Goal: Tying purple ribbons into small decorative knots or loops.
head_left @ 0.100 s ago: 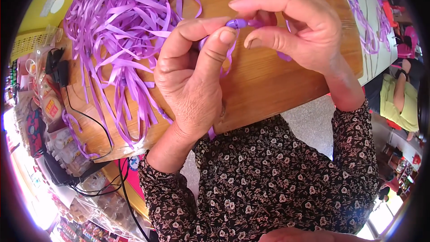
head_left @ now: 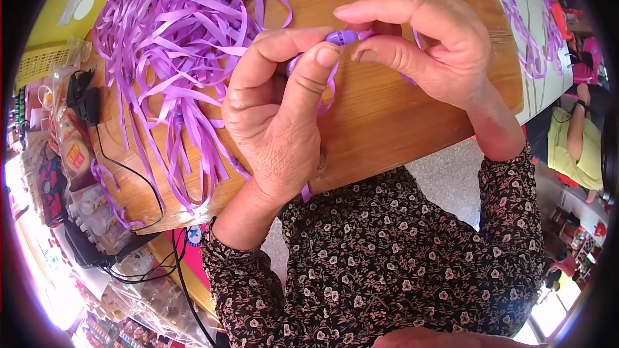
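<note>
A small purple plastic clasp [head_left: 342, 37] is pinched between the thumb and index finger of my left hand [head_left: 277, 109], above the wooden table. Narrow purple ribbon hangs in a loop below it. My right hand [head_left: 432, 42] is at the clasp's right end. Its thumb and a finger behind close on the short ribbon [head_left: 366, 35] coming out of the clasp, while its index finger arches above. Part of the ribbon is hidden behind my fingers. To the left lies a large tangled heap of purple ribbon lanyards [head_left: 180, 32].
The wooden table [head_left: 387, 135] reaches my lap. At left are a yellow basket [head_left: 45, 64], a black adapter [head_left: 90, 106] with cable, and bagged goods. More purple lanyards [head_left: 529, 45] lie on a white marbled table [head_left: 548, 90]. A person in yellow-green [head_left: 574, 148] sits at far right.
The clasp has shifted slightly right and down. My right thumb has risen toward it, closing on the ribbon; my left hand is almost unmoved.
</note>
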`<action>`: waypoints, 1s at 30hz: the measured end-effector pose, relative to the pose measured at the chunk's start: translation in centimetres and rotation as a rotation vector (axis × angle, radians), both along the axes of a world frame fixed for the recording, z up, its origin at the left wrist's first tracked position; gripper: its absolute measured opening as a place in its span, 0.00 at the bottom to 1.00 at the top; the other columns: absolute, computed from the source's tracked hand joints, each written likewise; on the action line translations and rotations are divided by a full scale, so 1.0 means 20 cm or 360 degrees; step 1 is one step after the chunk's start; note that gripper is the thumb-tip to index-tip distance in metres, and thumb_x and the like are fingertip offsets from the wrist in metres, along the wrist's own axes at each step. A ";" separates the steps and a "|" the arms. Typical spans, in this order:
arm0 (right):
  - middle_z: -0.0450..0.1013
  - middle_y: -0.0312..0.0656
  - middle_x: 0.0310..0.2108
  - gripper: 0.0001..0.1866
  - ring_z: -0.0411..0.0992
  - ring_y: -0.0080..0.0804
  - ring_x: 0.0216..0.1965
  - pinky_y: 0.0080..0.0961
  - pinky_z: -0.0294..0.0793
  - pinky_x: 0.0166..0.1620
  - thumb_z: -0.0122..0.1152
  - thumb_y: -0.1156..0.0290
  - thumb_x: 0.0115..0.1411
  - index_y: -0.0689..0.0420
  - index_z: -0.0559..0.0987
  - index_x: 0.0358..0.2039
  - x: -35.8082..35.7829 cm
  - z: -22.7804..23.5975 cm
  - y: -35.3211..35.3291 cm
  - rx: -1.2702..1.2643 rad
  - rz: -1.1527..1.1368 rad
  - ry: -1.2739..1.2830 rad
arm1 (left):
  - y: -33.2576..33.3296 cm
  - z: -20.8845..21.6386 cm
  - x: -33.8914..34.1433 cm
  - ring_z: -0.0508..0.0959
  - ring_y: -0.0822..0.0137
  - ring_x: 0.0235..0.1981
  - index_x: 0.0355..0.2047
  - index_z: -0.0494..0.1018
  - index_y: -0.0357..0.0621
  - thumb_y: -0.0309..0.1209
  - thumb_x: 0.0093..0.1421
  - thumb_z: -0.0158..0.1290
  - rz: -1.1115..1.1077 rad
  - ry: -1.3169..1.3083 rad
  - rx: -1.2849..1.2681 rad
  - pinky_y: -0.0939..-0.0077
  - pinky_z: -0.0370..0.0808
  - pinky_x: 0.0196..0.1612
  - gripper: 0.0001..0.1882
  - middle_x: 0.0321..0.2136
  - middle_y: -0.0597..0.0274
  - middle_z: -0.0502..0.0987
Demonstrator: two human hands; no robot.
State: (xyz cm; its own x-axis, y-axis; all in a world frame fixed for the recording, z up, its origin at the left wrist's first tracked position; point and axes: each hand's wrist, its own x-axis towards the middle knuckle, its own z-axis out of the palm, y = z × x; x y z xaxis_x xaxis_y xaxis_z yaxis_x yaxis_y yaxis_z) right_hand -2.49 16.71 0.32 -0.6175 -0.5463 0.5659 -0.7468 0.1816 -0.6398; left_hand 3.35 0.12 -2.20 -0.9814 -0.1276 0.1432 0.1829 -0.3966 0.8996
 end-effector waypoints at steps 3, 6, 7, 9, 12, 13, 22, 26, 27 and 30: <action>0.73 0.43 0.30 0.15 0.72 0.31 0.30 0.20 0.70 0.32 0.65 0.79 0.48 0.65 0.77 0.38 -0.02 -0.01 0.00 0.0088 0.0022 0.0233 | 0.00 -0.01 -0.01 0.65 0.85 0.20 0.35 0.74 0.39 0.21 0.57 0.55 0.0051 0.0035 -0.0075 0.93 0.60 0.22 0.05 0.22 0.74 0.72; 0.73 0.44 0.30 0.13 0.72 0.32 0.29 0.21 0.71 0.31 0.64 0.77 0.49 0.65 0.77 0.36 -0.01 -0.03 0.00 0.0106 -0.0002 0.0247 | 0.00 0.00 -0.02 0.65 0.85 0.19 0.35 0.74 0.38 0.21 0.57 0.54 0.0041 0.0007 -0.0194 0.93 0.60 0.21 0.05 0.22 0.74 0.71; 0.73 0.44 0.29 0.12 0.72 0.33 0.29 0.22 0.71 0.31 0.64 0.77 0.49 0.65 0.77 0.35 -0.01 -0.03 0.00 0.0151 -0.0059 0.0338 | -0.01 0.00 -0.02 0.65 0.85 0.19 0.35 0.74 0.38 0.21 0.58 0.54 0.0021 -0.0093 -0.0243 0.93 0.60 0.21 0.05 0.22 0.74 0.71; 0.73 0.44 0.28 0.11 0.71 0.33 0.28 0.22 0.71 0.31 0.64 0.76 0.49 0.65 0.77 0.34 -0.01 -0.04 0.00 0.0196 -0.0118 0.0426 | -0.02 -0.01 -0.04 0.69 0.83 0.25 0.37 0.74 0.38 0.22 0.58 0.53 -0.0013 -0.0103 -0.0297 0.93 0.64 0.25 0.06 0.26 0.70 0.74; 0.72 0.43 0.28 0.11 0.71 0.34 0.28 0.22 0.71 0.30 0.65 0.76 0.48 0.64 0.77 0.33 -0.01 -0.05 0.00 0.0209 -0.0151 0.0425 | -0.03 0.00 -0.04 0.72 0.82 0.29 0.39 0.74 0.37 0.24 0.60 0.52 -0.0102 -0.0149 -0.0371 0.93 0.67 0.28 0.08 0.30 0.66 0.76; 0.72 0.43 0.28 0.11 0.71 0.35 0.28 0.22 0.71 0.30 0.65 0.76 0.47 0.64 0.77 0.33 -0.01 -0.05 0.00 0.0197 -0.0155 0.0430 | -0.03 0.01 -0.03 0.71 0.83 0.29 0.39 0.74 0.38 0.25 0.60 0.51 -0.0152 -0.0189 -0.0391 0.94 0.66 0.26 0.08 0.29 0.67 0.76; 0.70 0.44 0.26 0.13 0.70 0.36 0.28 0.23 0.70 0.29 0.66 0.78 0.44 0.64 0.77 0.33 -0.01 -0.02 0.00 0.0200 -0.0104 0.0473 | -0.06 -0.01 -0.04 0.65 0.84 0.25 0.42 0.72 0.37 0.28 0.64 0.46 -0.0275 0.0110 -0.0849 0.93 0.62 0.26 0.10 0.26 0.72 0.70; 0.72 0.44 0.31 0.13 0.71 0.36 0.29 0.26 0.68 0.32 0.64 0.79 0.47 0.63 0.78 0.36 0.04 0.16 0.05 0.0460 -0.0134 0.0189 | -0.07 0.00 -0.04 0.64 0.84 0.25 0.41 0.72 0.36 0.29 0.65 0.45 -0.0267 0.0200 -0.1124 0.93 0.61 0.27 0.10 0.25 0.72 0.69; 0.72 0.44 0.31 0.13 0.71 0.36 0.29 0.26 0.68 0.32 0.64 0.79 0.47 0.63 0.78 0.36 0.04 0.19 0.06 0.0462 -0.0137 0.0188 | -0.08 -0.01 -0.05 0.64 0.84 0.25 0.40 0.72 0.36 0.29 0.65 0.45 -0.0251 0.0319 -0.1155 0.93 0.61 0.27 0.10 0.25 0.72 0.69; 0.70 0.43 0.31 0.12 0.69 0.37 0.27 0.28 0.65 0.31 0.60 0.79 0.47 0.65 0.77 0.35 0.05 0.21 0.06 0.0462 -0.0136 0.0083 | -0.08 -0.01 -0.07 0.64 0.84 0.25 0.38 0.72 0.35 0.29 0.65 0.45 -0.0253 0.0418 -0.1250 0.93 0.60 0.26 0.09 0.25 0.71 0.69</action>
